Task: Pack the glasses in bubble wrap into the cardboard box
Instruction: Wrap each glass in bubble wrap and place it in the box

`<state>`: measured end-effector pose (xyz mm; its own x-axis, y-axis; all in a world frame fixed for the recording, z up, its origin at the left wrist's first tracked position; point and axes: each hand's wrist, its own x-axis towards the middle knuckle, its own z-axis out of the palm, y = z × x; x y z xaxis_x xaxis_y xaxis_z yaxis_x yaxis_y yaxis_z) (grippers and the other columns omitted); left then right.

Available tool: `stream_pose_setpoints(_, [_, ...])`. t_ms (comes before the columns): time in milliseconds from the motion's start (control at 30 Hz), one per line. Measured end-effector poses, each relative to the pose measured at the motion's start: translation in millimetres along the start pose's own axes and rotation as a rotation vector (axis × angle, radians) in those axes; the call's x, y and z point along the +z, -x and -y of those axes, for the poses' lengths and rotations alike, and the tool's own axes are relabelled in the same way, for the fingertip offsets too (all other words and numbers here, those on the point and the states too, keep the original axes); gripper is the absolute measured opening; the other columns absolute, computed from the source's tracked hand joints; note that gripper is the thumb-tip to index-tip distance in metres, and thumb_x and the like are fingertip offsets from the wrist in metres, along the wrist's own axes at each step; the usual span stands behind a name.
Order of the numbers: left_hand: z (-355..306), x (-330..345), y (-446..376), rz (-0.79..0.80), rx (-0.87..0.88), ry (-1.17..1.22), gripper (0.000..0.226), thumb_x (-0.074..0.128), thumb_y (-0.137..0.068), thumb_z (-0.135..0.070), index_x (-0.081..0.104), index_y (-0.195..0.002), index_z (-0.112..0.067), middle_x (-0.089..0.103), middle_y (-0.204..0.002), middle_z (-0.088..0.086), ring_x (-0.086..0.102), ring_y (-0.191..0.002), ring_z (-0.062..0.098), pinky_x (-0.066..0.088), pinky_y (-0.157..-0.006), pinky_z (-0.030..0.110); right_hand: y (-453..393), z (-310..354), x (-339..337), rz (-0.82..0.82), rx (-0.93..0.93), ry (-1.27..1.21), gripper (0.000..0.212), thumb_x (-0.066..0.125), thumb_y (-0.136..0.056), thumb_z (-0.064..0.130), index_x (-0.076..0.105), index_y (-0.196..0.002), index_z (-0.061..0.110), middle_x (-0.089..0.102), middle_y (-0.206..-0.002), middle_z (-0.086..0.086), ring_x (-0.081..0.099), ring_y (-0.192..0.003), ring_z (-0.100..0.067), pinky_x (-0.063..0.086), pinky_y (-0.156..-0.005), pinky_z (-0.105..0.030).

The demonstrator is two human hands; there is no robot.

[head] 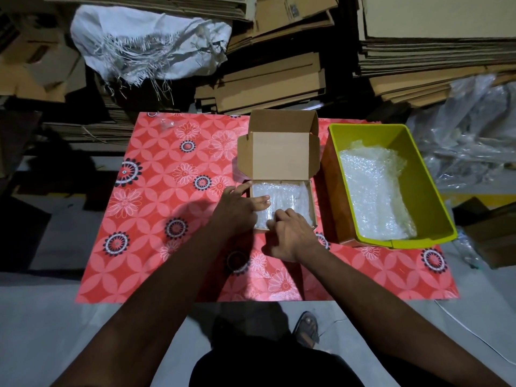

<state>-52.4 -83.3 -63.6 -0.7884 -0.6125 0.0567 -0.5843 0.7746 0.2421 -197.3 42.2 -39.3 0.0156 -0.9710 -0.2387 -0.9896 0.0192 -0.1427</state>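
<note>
The cardboard box (282, 174) sits open on the counter (167, 247), lid flap raised at the far side. The bubble-wrapped glasses (290, 198) lie inside the box compartment. The left hand (237, 208) rests at the box's left wall, fingers extended, fingertips touching the wrap. The right hand (290, 233) is at the near edge, fingers curled onto the wrap. A green bin (418, 169) holding bubble wrap (374, 191) stands just beside the box's right side.
</note>
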Motion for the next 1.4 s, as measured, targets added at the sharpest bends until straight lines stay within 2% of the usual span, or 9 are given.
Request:
stream_pose_setpoints(133, [-9,9,1,0.008,-0.088,0.013,0.046,0.054,-0.078,-0.054,0.068,-0.121,-0.045,0.058,-0.136,-0.026,0.04,-0.143,0.025,0.035,-0.105,0.051,9,-11,-1,0.047,-0.007,-0.192,0.062,0.073,-0.07,0.05,0.067,-0.123,0.016,0.057,-0.105,-0.007,0.057,-0.1,-0.028,0.048,-0.09,-0.035])
stream_pose_setpoints(233, [-11,12,2,0.074,-0.146,-0.035,0.052,0.07,-0.077,-0.053,0.06,-0.128,-0.049,0.051,-0.141,-0.031,0.038,-0.143,0.024,0.031,-0.109,0.051,16,-31,-16,0.124,0.045,-0.433,0.061,0.071,-0.081,0.034,0.06,-0.139,0.017,0.063,-0.126,-0.007,0.06,-0.116,-0.021,0.045,-0.098,-0.023])
stream_pose_setpoints(333, [-16,9,3,0.055,-0.178,-0.047,0.054,0.073,-0.079,-0.051,0.058,-0.13,-0.049,0.051,-0.142,-0.03,0.041,-0.141,0.024,0.025,-0.114,0.053,23,-52,-17,-0.09,0.095,-0.382,0.036,0.066,-0.088,0.016,0.071,-0.122,0.01,0.068,-0.118,-0.01,0.064,-0.113,-0.026,0.042,-0.098,-0.021])
stream_pose_setpoints(500, [-21,1,3,0.07,-0.182,-0.067,0.054,0.073,-0.081,-0.049,0.058,-0.133,-0.047,0.054,-0.141,-0.025,0.041,-0.141,0.025,0.017,-0.118,0.054,27,-60,-16,-0.063,0.046,-0.187,0.02,0.063,-0.089,0.021,0.073,-0.105,0.014,0.071,-0.102,-0.008,0.066,-0.1,-0.028,0.054,-0.085,-0.037])
stream_pose_setpoints(667, [-25,-1,2,0.096,-0.193,-0.086,0.053,0.071,-0.082,-0.048,0.057,-0.134,-0.047,0.058,-0.139,-0.021,0.043,-0.139,0.026,0.017,-0.118,0.054,14,-44,-22,0.0,-0.001,-0.024,0.013,0.061,-0.084,0.028,0.064,-0.084,0.015,0.069,-0.088,-0.008,0.061,-0.093,-0.03,0.049,-0.074,-0.037])
stream_pose_setpoints(867, [-22,0,4,0.09,-0.204,-0.091,0.053,0.07,-0.08,-0.05,0.058,-0.131,-0.049,0.061,-0.135,-0.022,0.048,-0.133,0.027,0.021,-0.116,0.053,2,-44,-16,0.026,-0.01,0.071,0.015,0.061,-0.09,0.033,0.062,-0.086,0.019,0.069,-0.093,-0.007,0.061,-0.094,-0.029,0.047,-0.075,-0.035])
stream_pose_setpoints(1033, [-22,3,4,0.048,-0.194,0.036,0.047,0.068,-0.082,-0.044,0.063,-0.129,-0.043,0.06,-0.138,-0.019,0.048,-0.132,0.029,0.028,-0.113,0.05,2,-65,-20,0.071,0.057,-0.212,0.021,0.057,-0.097,0.025,0.075,-0.103,0.017,0.076,-0.104,-0.004,0.069,-0.098,-0.023,0.05,-0.082,-0.029])
stream_pose_setpoints(1233, [-27,4,7,-0.142,-0.203,0.264,0.019,0.083,-0.073,-0.037,0.079,-0.092,-0.036,0.075,-0.103,-0.015,0.055,-0.106,0.017,0.028,-0.095,0.035,-1,-74,-21,0.029,0.176,-0.39,0.021,0.07,-0.084,0.003,0.075,-0.1,0.016,0.075,-0.095,-0.001,0.071,-0.084,-0.015,0.042,-0.066,-0.007])
stream_pose_setpoints(1400, [-31,0,7,-0.042,-0.176,0.352,0.008,0.083,-0.074,-0.031,0.081,-0.082,-0.031,0.076,-0.084,-0.011,0.06,-0.091,0.014,0.034,-0.093,0.036,-9,-73,-30,0.027,0.149,-0.424,0.011,0.074,-0.081,0.007,0.077,-0.075,0.016,0.076,-0.086,0.004,0.069,-0.076,-0.007,0.057,-0.078,-0.027])
